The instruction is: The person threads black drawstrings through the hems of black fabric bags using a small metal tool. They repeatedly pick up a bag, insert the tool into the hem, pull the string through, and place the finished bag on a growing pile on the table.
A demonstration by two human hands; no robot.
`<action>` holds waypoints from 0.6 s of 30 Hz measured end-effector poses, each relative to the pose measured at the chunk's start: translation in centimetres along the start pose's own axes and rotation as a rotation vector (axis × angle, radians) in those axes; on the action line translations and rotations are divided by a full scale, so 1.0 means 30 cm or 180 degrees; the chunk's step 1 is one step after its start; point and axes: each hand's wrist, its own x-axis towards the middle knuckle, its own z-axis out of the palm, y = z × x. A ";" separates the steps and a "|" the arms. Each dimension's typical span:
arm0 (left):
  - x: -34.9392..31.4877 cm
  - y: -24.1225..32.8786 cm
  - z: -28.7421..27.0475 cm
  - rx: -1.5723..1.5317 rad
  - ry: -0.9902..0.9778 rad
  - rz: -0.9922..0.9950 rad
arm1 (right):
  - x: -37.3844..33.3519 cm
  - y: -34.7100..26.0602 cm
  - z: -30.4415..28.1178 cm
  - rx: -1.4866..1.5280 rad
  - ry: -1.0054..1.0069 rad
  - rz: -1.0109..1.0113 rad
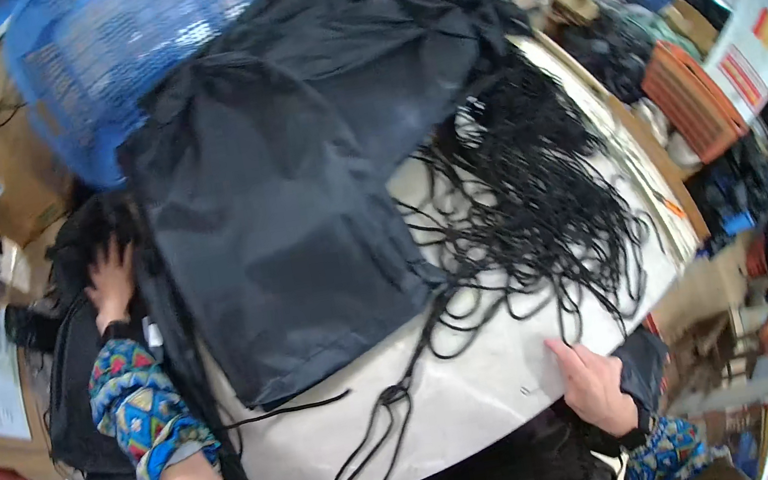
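A flat black drawstring bag (272, 228) lies on the white tabletop (487, 384), over more black bags (381, 29) heaped behind it. Its black cords (392, 396) run toward the table's near edge. To the left, my left hand (111, 273) rests with fingers spread on a pile of black fabric (83, 338) beside the table. At the near right edge, my right hand (597, 389) is closed, its fingertips by the tabletop. Black fabric (645, 364) shows right against this hand; whether the fingers grip it is hidden.
A thick tangle of black cords (538, 195) covers the table's right side. A blue plastic basket (106, 73) stands at the far left, next to a cardboard box (9, 189). An orange crate (694, 100) sits beyond the table at the right, among piled goods.
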 end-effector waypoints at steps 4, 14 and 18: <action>-0.031 0.047 -0.103 -0.0460 0.0730 -0.0489 | 0.007 0.009 -0.002 0.0144 0.0029 -0.0063; -0.404 0.149 -0.558 -0.1374 0.0448 0.0983 | 0.041 0.140 -0.074 0.0802 0.0158 -0.0469; -0.836 0.455 -0.609 -0.2255 0.0218 0.2145 | 0.155 0.088 -0.102 0.0457 -0.0103 -0.1137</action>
